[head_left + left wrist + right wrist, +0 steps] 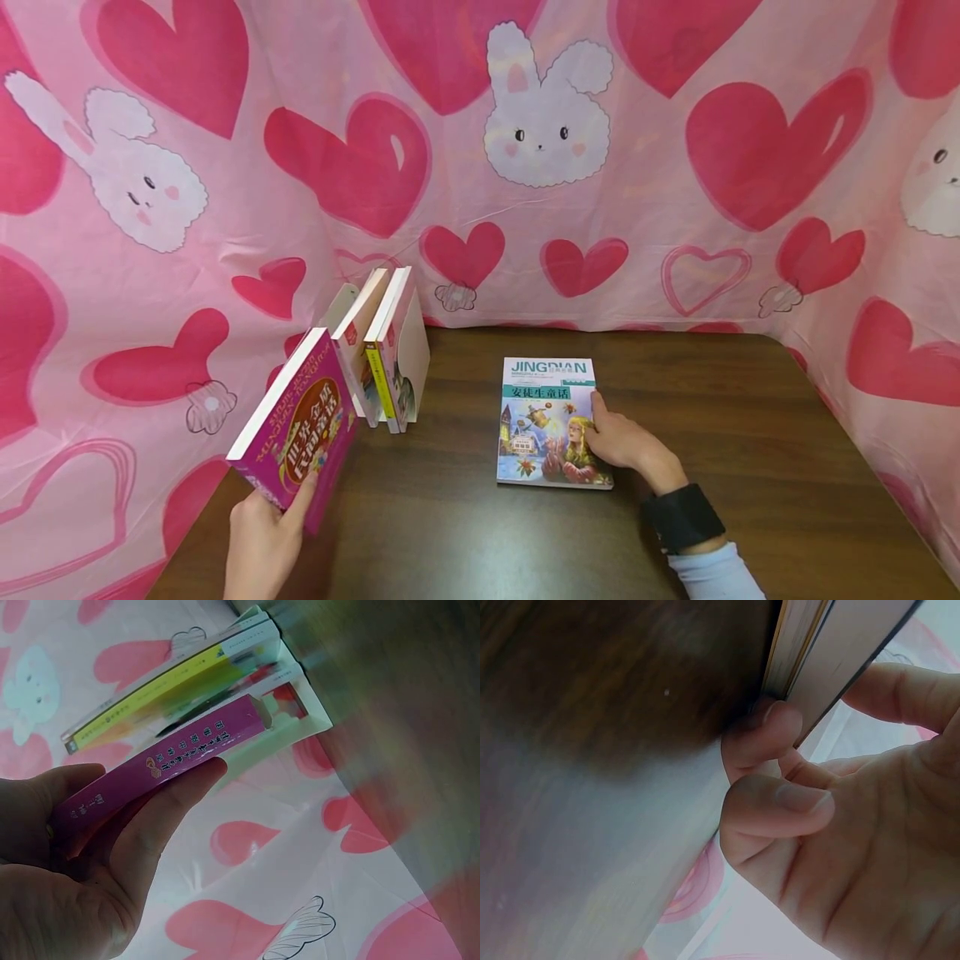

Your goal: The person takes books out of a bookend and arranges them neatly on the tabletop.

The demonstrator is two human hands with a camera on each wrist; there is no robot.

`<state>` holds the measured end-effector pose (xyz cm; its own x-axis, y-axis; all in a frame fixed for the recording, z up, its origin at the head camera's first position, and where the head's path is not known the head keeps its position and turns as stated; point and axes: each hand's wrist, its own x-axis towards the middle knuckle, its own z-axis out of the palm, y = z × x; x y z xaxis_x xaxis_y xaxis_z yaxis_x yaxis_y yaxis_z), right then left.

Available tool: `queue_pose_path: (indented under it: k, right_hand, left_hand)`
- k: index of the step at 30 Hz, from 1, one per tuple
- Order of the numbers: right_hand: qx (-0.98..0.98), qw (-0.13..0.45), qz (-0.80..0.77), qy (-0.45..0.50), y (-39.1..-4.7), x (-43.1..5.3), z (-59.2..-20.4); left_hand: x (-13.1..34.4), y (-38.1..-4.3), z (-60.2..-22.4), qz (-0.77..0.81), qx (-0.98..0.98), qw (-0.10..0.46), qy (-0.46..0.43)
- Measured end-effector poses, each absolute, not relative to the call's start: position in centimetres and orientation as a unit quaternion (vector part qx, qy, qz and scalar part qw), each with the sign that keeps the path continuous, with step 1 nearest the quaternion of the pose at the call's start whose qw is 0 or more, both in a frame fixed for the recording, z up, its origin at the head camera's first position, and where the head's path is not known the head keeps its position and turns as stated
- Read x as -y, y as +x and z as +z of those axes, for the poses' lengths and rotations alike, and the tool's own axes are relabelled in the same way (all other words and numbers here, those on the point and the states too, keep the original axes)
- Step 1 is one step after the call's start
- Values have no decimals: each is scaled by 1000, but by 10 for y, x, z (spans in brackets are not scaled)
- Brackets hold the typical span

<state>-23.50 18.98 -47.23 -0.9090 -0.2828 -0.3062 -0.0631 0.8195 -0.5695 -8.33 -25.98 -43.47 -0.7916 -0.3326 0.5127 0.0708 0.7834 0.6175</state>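
Observation:
My left hand (262, 537) grips a magenta book (311, 417) by its lower part, thumb on the front cover. It is raised and tilted, just in front of the upright books. In the left wrist view its spine (176, 761) runs between thumb and fingers, toward the pale bookend (311, 724). At the middle of the table lies a white-and-teal book (551, 425) with an illustrated cover, face up. My right hand (630, 442) pinches its right edge. The right wrist view shows the thumb over the cover and curled fingertips (784, 724) at the page edges.
Two books stand upright at the left, one with a yellow spine (380, 382), beside a white bookend (415, 358). The brown table (720, 400) meets a pink cloth backdrop (637, 192) with hearts and rabbits at the back and both sides.

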Motion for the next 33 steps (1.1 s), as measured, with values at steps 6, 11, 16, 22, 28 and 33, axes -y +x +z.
queue_pose_path:
  k: [6, 11, 16, 22, 28, 33]
  right_hand:
    - [-934, 190, -287, -95, -236, -191, -473]
    - [-935, 188, -284, -96, -236, -190, -472]
    - [-937, 187, -280, -97, -236, -190, -472]
    - [-937, 187, -279, -95, -237, -189, -472]
    - [-937, 187, -279, -93, -236, -189, -473]
    - [-935, 193, -286, -87, -235, -189, -472]
  left_hand:
    - [258, -79, -436, -329, 891, 301, 84]
    - [255, -77, -436, -333, 891, 295, 88]
    - [251, -75, -436, -333, 892, 294, 89]
    - [248, -75, -437, -337, 892, 289, 87]
    - [244, -75, -436, -344, 893, 278, 86]
    - [240, -75, -435, -349, 893, 275, 77]
